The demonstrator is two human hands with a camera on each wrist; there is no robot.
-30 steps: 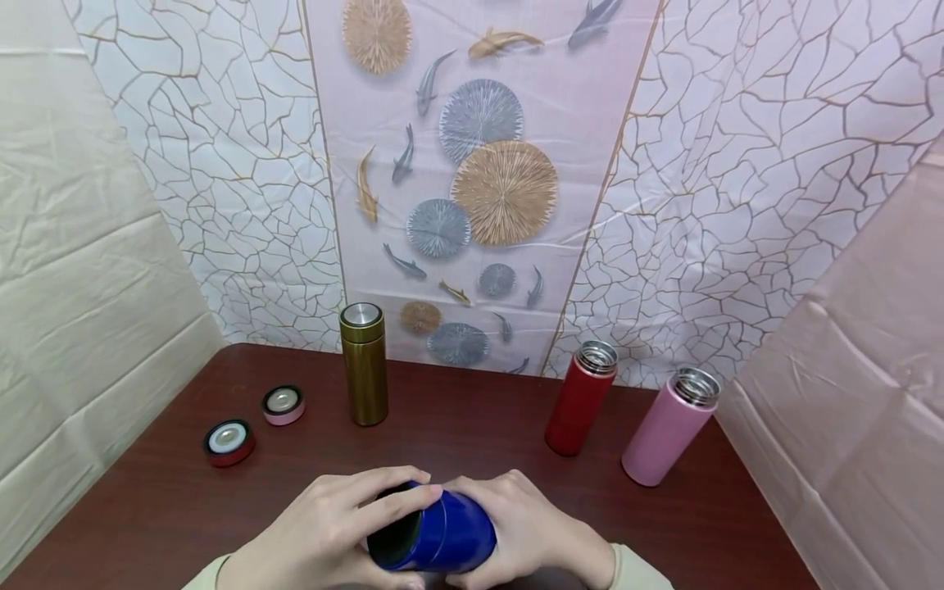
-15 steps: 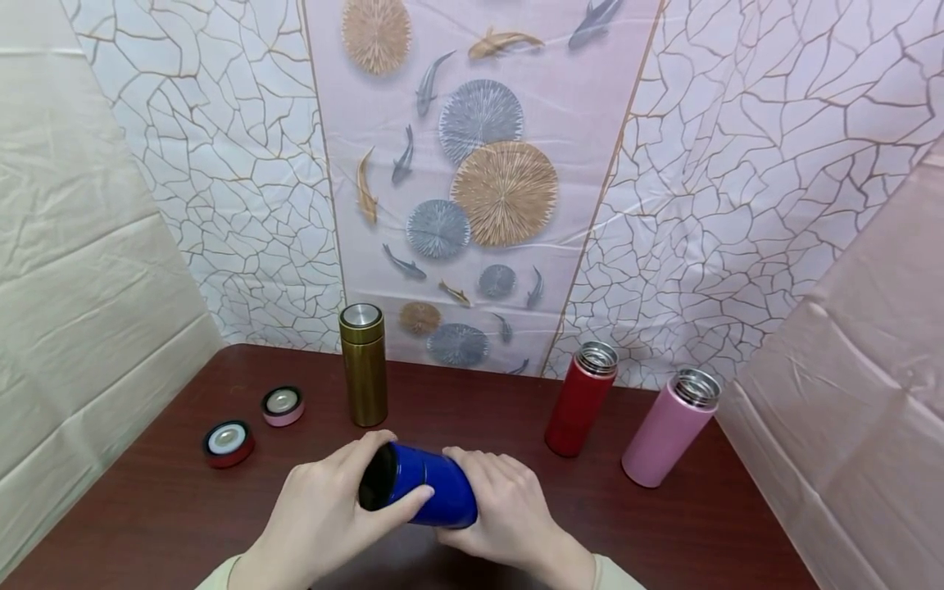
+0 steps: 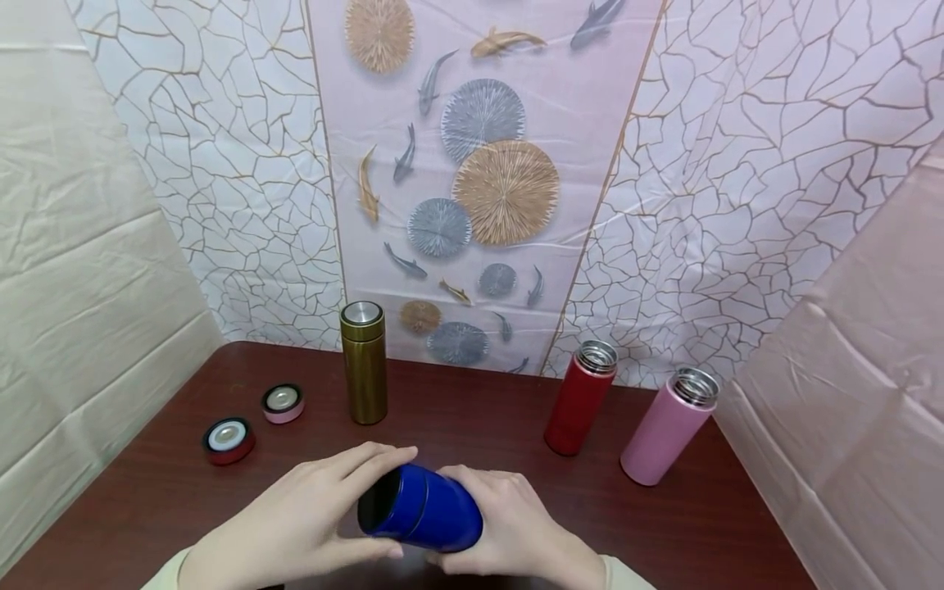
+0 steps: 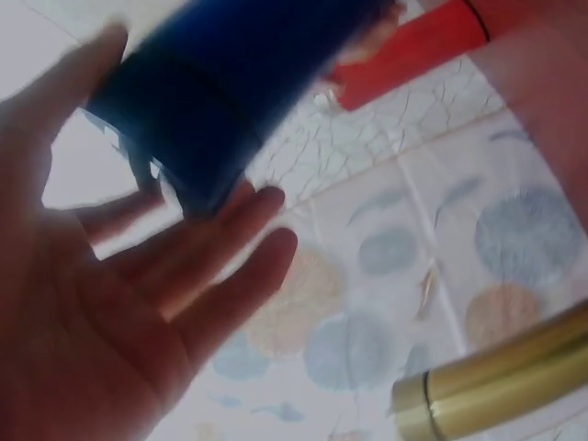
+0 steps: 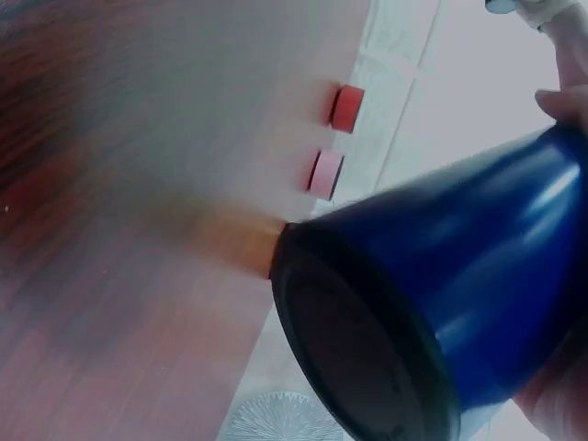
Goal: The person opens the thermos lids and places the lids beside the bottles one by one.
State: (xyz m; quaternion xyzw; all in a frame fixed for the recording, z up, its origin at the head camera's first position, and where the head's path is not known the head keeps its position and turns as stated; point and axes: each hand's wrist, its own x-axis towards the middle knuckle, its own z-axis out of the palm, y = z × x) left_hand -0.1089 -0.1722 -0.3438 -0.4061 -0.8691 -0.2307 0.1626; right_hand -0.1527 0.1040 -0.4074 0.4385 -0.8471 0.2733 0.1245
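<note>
A blue thermos bottle [image 3: 450, 515] lies tilted in the air over the table's front, its dark capped end toward the left. My right hand [image 3: 519, 528] grips its body from the right side. Around the blue cap [image 3: 407, 500] my left hand [image 3: 302, 512] is spread, thumb below and fingers above. The left wrist view shows the left fingers [image 4: 234, 285] straightened and loose by the cap of the bottle [image 4: 257, 64], with light showing between. In the right wrist view the dark round base of the bottle [image 5: 354, 349] faces the camera.
A capped gold bottle [image 3: 366, 369] stands at the back. Open red [image 3: 578, 410] and pink [image 3: 667, 434] bottles stand at right. Upturned red [image 3: 229, 447] and pink [image 3: 283, 408] lids lie at left on the brown table [image 3: 162, 500]. A patterned cloth [image 3: 479, 287] hangs behind.
The bottle rose a little, then came down slightly again. My left hand changed its hold round the cap, and its fingers are now looser and farther left. The right hand kept its grip.
</note>
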